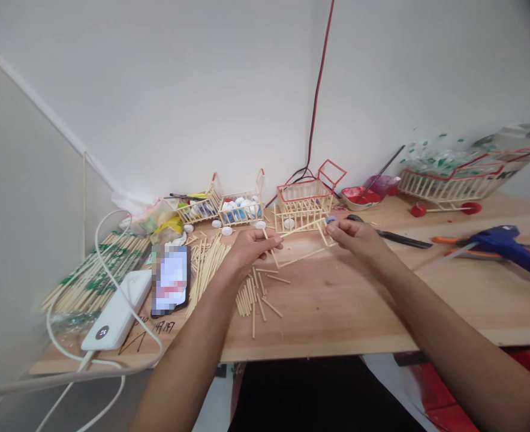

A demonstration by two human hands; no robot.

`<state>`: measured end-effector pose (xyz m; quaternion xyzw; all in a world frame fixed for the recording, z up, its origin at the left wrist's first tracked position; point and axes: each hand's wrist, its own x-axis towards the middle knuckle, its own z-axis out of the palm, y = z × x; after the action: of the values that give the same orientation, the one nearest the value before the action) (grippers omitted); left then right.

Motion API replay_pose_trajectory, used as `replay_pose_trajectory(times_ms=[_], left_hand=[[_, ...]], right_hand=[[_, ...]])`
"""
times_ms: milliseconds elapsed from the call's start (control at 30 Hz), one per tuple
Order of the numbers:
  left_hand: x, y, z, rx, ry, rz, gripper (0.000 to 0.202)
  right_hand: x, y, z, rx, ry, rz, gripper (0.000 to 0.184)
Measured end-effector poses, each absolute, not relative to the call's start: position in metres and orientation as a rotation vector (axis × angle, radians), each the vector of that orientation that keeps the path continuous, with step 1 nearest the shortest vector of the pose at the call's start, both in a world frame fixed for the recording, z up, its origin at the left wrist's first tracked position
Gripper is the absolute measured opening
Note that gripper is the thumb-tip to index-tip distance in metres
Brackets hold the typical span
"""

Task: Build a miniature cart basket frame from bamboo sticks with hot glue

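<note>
Both hands hold a small frame of thin wooden sticks (301, 257) above the table. My left hand (252, 247) pinches its left side between thumb and fingers. At the frame's right end, my right hand (352, 236) is closed on a corner where short sticks meet. A small bluish piece (330, 219) shows at the right fingertips; I cannot tell whether it is held. Just behind the hands stands a miniature stick shopping cart (303, 191) with red edges. Loose short sticks (247, 295) and a pile of longer sticks (207, 264) lie by my left forearm.
Two more miniature carts (240, 207) stand at the back left, and a larger one (449, 187) at the back right. Red paint dish (361, 198), blue glue gun (508, 247) and black-handled tool (402, 239) lie right. Phone (170, 281), white power bank (117, 312) and bagged sticks (98, 270) lie left.
</note>
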<state>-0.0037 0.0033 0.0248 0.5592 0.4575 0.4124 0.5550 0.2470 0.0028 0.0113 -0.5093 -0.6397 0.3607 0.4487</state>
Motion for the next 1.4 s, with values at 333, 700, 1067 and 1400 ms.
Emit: replay_pose_trajectory(times_ms=[333, 700, 1067, 1400], left_hand=[[-0.004, 0.007, 0.025, 1.3, 1.14, 1.047, 0.027], [-0.018, 0.018, 0.026, 1.015, 1.054, 1.42, 0.027], [-0.019, 0.017, 0.026, 0.96, 1.027, 1.39, 0.03], [-0.017, 0.018, 0.025, 0.974, 1.043, 1.377, 0.03]], right_hand=[[0.246, 0.0, 0.011, -1.278, -1.641, 0.639, 0.037], [0.229, -0.018, 0.008, -1.052, -1.829, 0.273, 0.031], [0.159, -0.039, 0.008, -1.122, -2.703, 0.253, 0.018], [0.158, -0.039, 0.009, -1.228, -2.61, 0.438, 0.009]])
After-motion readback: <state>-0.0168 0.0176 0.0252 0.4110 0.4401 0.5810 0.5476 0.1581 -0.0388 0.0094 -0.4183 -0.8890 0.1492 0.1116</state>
